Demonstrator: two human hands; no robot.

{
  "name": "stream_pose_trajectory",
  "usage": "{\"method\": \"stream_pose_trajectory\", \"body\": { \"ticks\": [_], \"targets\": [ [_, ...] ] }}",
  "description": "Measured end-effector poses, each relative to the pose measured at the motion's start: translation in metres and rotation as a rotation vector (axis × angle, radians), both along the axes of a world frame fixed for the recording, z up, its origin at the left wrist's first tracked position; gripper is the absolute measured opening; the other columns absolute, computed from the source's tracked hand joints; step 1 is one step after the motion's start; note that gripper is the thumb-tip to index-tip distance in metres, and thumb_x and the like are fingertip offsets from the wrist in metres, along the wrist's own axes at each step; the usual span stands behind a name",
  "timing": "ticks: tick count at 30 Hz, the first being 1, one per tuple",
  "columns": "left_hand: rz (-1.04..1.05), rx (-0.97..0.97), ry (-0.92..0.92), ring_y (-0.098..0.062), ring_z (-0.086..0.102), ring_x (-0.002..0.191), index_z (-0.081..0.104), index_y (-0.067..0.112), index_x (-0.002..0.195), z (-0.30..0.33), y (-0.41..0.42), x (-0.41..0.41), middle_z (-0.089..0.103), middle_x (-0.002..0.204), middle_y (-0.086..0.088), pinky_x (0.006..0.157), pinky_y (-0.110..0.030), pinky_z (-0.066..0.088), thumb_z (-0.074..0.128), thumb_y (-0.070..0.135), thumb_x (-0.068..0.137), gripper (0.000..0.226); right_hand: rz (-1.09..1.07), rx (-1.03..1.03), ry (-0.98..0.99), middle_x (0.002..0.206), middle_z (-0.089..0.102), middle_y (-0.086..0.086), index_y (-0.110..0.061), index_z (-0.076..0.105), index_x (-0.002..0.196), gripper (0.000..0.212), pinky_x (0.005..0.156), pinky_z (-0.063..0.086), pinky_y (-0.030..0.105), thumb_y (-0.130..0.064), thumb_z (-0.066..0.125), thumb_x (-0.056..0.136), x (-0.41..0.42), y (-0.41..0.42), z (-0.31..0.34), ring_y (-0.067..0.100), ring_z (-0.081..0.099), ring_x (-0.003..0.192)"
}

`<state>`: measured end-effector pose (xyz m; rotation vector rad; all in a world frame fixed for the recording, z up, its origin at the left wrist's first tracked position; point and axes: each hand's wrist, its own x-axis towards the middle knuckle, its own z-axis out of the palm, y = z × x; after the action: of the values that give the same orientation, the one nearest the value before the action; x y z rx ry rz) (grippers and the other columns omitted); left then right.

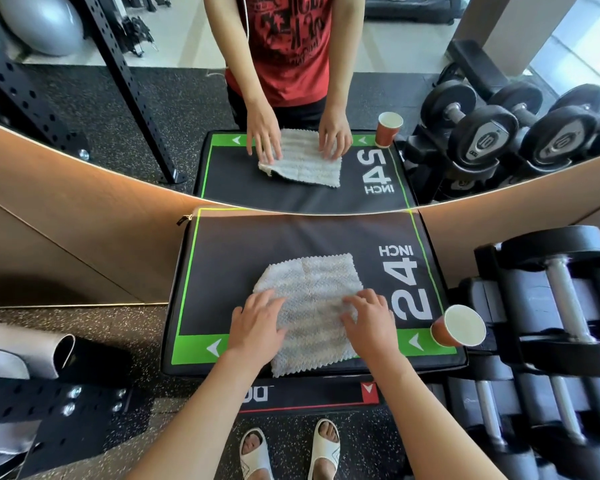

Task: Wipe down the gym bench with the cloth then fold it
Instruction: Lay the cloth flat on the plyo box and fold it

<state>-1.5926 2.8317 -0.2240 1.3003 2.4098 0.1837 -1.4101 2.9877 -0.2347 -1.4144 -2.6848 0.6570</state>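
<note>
Both hands lay on the cloth (pixel 310 306), which was spread flat across the middle of the counter (pixel 243 244). The left hand (pixel 255 327) and right hand (pixel 369 322) pressed down with fingers spread, gripping nothing. Wiping appeared finished or nearly so; no fold was visible, so folding remained outstanding. A paper cup (pixel 459 326) stood at the counter's right edge.

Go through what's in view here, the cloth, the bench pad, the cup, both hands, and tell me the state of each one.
cloth: lying on the bench pad, mostly flat, layers doubled.
bench pad: flat, butted against the mirror.
paper cup: at the pad's right near corner, tilted in this wide view, nothing visible inside.
left hand: fingers spread, pressing on the cloth.
right hand: fingers spread, pressing on the cloth.
</note>
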Motion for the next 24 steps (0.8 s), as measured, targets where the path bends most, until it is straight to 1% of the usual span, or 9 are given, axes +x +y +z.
{"method": "stream_pose_trajectory", "body": {
  "ticks": [3, 5, 6, 9, 12, 14, 18, 20, 24],
  "targets": [
    [0.034, 0.071, 0.015, -0.015, 0.030, 0.151, 0.052, 0.029, 0.147, -0.004, -0.003, 0.000, 0.038, 0.161, 0.007, 0.114, -0.044, 0.037, 0.063, 0.040, 0.096, 0.053, -0.025, -0.013, -0.060, 0.103, 0.058, -0.004, -0.021, 0.072, 0.105, 0.022, 0.083, 0.052, 0.039, -0.037, 0.060, 0.095, 0.008, -0.004, 0.002, 0.023, 0.059, 0.101],
    [-0.013, 0.110, 0.010, -0.016, 0.034, 0.149, 0.057, 0.026, 0.143, -0.008, -0.004, 0.004, 0.043, 0.158, 0.006, 0.115, -0.042, 0.036, 0.064, 0.040, 0.097, 0.049, -0.038, 0.012, -0.060, 0.097, 0.057, -0.004, -0.019, 0.073, 0.096, 0.024, 0.081, 0.051, 0.038, -0.038, 0.060, 0.092, 0.016, -0.007, 0.002, 0.024, 0.060, 0.098],
    [-0.055, 0.111, -0.004, -0.017, 0.034, 0.149, 0.057, 0.025, 0.144, -0.010, -0.005, 0.008, 0.043, 0.159, 0.004, 0.117, -0.041, 0.034, 0.065, 0.041, 0.096, 0.050, -0.043, 0.045, -0.028, 0.100, 0.058, -0.005, -0.019, 0.073, 0.097, 0.023, 0.084, 0.049, 0.039, -0.038, 0.062, 0.091, 0.019, -0.009, 0.001, 0.023, 0.059, 0.100],
    [-0.120, 0.097, -0.042, -0.019, 0.028, 0.152, 0.053, 0.027, 0.147, -0.015, -0.008, 0.017, 0.035, 0.164, 0.002, 0.120, -0.044, 0.034, 0.070, 0.043, 0.093, 0.059, 0.028, 0.126, 0.081, 0.117, 0.059, -0.006, -0.023, 0.071, 0.114, 0.024, 0.090, 0.046, 0.042, -0.033, 0.066, 0.093, 0.025, -0.012, -0.002, 0.022, 0.056, 0.107],
    [-0.107, 0.112, -0.048, -0.019, 0.030, 0.151, 0.059, 0.030, 0.141, -0.015, -0.012, 0.019, 0.036, 0.163, 0.002, 0.117, -0.045, 0.036, 0.074, 0.048, 0.089, 0.057, 0.140, 0.107, 0.112, 0.119, 0.059, -0.007, -0.023, 0.071, 0.118, 0.023, 0.086, 0.047, 0.042, -0.022, 0.064, 0.096, 0.022, -0.016, -0.008, 0.023, 0.055, 0.108],
    [-0.103, 0.117, -0.051, -0.019, 0.033, 0.149, 0.063, 0.032, 0.136, -0.014, -0.018, 0.021, 0.039, 0.161, 0.004, 0.115, -0.045, 0.037, 0.077, 0.051, 0.084, 0.057, 0.176, 0.056, 0.116, 0.121, 0.060, -0.006, -0.021, 0.071, 0.120, 0.027, 0.088, 0.049, 0.043, -0.016, 0.061, 0.096, 0.022, -0.019, -0.013, 0.024, 0.054, 0.110],
    [-0.111, 0.106, -0.055, -0.015, 0.035, 0.146, 0.058, 0.037, 0.139, -0.016, -0.037, 0.028, 0.038, 0.159, 0.011, 0.115, -0.041, 0.037, 0.084, 0.054, 0.072, 0.074, 0.209, 0.031, 0.148, 0.124, 0.059, -0.005, -0.019, 0.070, 0.124, 0.031, 0.091, 0.052, 0.044, -0.015, 0.065, 0.094, 0.036, -0.028, -0.018, 0.024, 0.053, 0.110],
    [-0.118, 0.123, -0.056, -0.014, 0.037, 0.143, 0.057, 0.037, 0.140, -0.018, -0.046, 0.034, 0.040, 0.156, 0.013, 0.115, -0.038, 0.036, 0.083, 0.057, 0.072, 0.075, 0.228, 0.041, 0.154, 0.123, 0.057, -0.007, -0.020, 0.069, 0.125, 0.030, 0.089, 0.052, 0.042, -0.017, 0.066, 0.095, 0.049, -0.035, -0.019, 0.022, 0.053, 0.107],
    [-0.134, 0.188, -0.055, -0.013, 0.045, 0.135, 0.062, 0.034, 0.136, -0.019, -0.058, 0.049, 0.050, 0.147, 0.014, 0.114, -0.035, 0.037, 0.069, 0.066, 0.080, 0.064, 0.252, 0.031, 0.157, 0.124, 0.053, -0.012, -0.024, 0.066, 0.128, 0.036, 0.093, 0.050, 0.035, -0.020, 0.069, 0.093, 0.076, -0.046, -0.024, 0.017, 0.051, 0.108]
  ]
}}
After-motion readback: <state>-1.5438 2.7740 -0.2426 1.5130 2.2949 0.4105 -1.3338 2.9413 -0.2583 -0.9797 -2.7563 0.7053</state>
